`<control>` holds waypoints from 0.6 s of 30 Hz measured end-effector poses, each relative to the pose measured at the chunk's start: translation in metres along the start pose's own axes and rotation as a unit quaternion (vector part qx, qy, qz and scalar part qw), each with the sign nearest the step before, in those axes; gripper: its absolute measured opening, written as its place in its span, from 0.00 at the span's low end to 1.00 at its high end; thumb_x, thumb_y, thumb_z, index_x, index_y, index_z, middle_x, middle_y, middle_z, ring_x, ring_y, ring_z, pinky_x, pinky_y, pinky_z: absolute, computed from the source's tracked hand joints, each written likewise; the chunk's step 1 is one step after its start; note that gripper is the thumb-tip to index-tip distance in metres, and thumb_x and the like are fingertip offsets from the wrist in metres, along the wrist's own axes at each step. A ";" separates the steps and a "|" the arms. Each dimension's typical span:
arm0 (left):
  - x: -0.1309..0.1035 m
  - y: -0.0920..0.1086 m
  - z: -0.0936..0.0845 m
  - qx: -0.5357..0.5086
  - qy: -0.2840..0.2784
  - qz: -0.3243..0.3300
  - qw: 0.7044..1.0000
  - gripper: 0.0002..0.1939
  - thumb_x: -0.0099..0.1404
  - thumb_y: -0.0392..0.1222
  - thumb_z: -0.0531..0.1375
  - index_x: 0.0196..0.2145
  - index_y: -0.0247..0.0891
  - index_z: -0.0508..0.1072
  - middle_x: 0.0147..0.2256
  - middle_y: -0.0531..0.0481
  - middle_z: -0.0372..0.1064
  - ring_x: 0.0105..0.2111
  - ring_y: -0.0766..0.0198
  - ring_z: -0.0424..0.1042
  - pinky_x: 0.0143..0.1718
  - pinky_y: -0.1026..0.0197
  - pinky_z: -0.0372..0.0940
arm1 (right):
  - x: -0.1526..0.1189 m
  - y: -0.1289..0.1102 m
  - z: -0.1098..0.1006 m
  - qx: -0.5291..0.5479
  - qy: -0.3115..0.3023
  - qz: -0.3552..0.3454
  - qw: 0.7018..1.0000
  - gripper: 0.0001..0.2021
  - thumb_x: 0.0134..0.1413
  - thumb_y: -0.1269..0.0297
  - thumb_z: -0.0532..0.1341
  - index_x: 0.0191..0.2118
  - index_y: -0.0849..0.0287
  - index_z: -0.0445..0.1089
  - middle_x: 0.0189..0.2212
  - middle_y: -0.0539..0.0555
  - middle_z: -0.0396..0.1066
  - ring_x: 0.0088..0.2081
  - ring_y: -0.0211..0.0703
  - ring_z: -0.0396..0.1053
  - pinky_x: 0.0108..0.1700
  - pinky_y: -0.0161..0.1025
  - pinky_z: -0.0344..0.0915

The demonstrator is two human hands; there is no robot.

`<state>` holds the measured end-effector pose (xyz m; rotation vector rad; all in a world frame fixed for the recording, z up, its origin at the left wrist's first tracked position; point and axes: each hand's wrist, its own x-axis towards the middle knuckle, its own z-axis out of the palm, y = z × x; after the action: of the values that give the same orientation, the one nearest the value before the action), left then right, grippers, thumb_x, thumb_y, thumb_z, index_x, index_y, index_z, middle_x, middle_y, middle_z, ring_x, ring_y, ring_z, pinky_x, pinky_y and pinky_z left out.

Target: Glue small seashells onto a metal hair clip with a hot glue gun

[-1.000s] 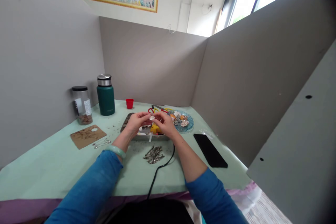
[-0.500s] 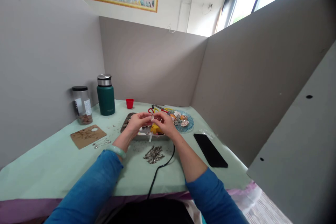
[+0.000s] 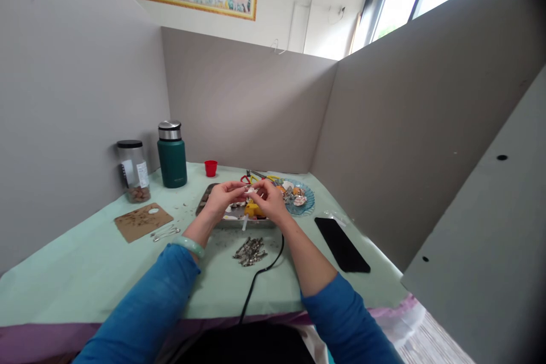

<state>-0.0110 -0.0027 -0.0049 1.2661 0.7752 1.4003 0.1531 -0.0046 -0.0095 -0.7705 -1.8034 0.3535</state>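
Note:
My left hand [image 3: 224, 198] and my right hand [image 3: 267, 198] meet at the fingertips above a metal tray [image 3: 205, 205]. Both are closed on a small white piece [image 3: 251, 190], too small and covered by fingers to name its kind. Below them in the tray lies a yellow glue gun [image 3: 255, 209], its pale nozzle pointing toward me over the near rim. White scraps lie around it. Between my forearms, a heap of small metal clips [image 3: 249, 251] rests on the green tablecloth [image 3: 222, 290].
Right of the tray are a blue glass plate [image 3: 307, 205] of ornaments and a black phone [image 3: 342, 243]. A black cord [image 3: 255, 281] runs to the front edge. Leftward stand a green bottle [image 3: 172, 162], clear jar [image 3: 133, 173], red cup [image 3: 210, 168] and cardboard piece [image 3: 143, 222]. Pliers [image 3: 260, 176] lie behind.
My fingertips have shifted slightly around the small white piece, and the right fingers have turned a little. Everything else stays where it was.

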 end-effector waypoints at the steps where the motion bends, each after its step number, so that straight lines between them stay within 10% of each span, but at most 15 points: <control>1: 0.000 0.000 0.000 0.003 -0.001 0.003 1.000 0.20 0.44 0.43 0.70 0.34 0.30 0.74 0.33 0.43 0.75 0.30 0.62 0.74 0.37 0.59 0.68 | 0.000 0.000 0.000 -0.012 0.001 -0.006 1.000 0.10 0.52 0.57 0.60 0.35 0.58 0.65 0.25 0.48 0.67 0.22 0.35 0.61 0.25 0.33 0.60; 18: -0.003 0.001 0.003 0.052 -0.040 -0.017 0.998 0.20 0.45 0.46 0.69 0.35 0.33 0.76 0.33 0.45 0.75 0.32 0.61 0.74 0.38 0.59 0.67 | -0.001 0.006 0.002 -0.124 0.016 -0.072 0.990 0.07 0.54 0.60 0.58 0.33 0.57 0.66 0.29 0.50 0.67 0.26 0.36 0.63 0.31 0.34 0.60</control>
<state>-0.0090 -0.0062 -0.0042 1.3739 0.8193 1.2886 0.1540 -0.0006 -0.0149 -0.8057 -1.8808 0.0212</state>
